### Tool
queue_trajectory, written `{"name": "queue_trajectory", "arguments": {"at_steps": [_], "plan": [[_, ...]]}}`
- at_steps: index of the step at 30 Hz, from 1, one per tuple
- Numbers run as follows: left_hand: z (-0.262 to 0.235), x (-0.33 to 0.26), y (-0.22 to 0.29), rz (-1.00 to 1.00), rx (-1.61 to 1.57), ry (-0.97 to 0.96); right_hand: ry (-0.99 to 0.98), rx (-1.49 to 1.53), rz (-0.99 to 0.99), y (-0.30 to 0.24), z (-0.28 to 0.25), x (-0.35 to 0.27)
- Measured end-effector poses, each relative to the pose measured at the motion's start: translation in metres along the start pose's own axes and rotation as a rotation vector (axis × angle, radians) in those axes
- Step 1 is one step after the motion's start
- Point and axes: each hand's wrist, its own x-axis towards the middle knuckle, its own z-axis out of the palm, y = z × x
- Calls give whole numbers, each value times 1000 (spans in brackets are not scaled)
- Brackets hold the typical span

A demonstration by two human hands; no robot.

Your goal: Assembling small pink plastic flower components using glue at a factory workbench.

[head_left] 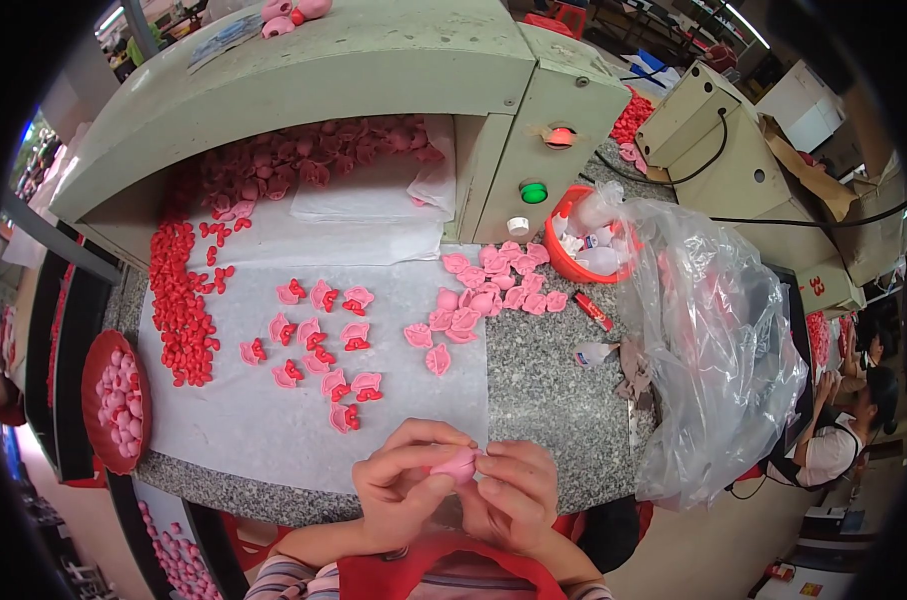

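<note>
Close to my body, over the table's front edge, both hands meet at a small pink moulded piece (459, 466). My left hand (402, 492) pinches it between thumb and fingers. From the other side, my right hand (515, 494) has its fingertips closed at the piece's right end; whether they hold some smaller part there is hidden. Beyond my hands, several pink shell-like pieces with red bow-shaped parts (357, 336) lie spaced out on white sheeting (224, 430). Loose pink shell pieces (462, 318) are heaped to their right, and a pile of red bow-shaped parts (182, 300) spreads at the left.
A pale green machine housing (374, 75) arches over more pink pieces at the back. Right of it stand a red tub (572, 262) of small bottles, a red marker-like tube (594, 311), a small white bottle (592, 353) and a clear plastic bag (719, 350). A red basket (96, 440) sits left.
</note>
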Motion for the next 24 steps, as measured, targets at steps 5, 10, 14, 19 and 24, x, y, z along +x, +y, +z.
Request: {"name": "queue_trajectory", "arguments": {"at_steps": [5, 10, 14, 19, 24], "plan": [[1, 0, 1, 12, 25, 19, -22, -14, 19, 0, -2, 1], [0, 0, 3, -27, 0, 3, -77, -19, 30, -2, -5, 5], [-2, 1, 3, -46, -36, 1, -79, 17, 73, -4, -5, 5], [-4, 2, 2, -148, -179, 27, -72, 54, 86, -3, -3, 8], [-11, 6, 3, -287, -499, 59, -95, 309, 434, -4, -8, 14]]}}
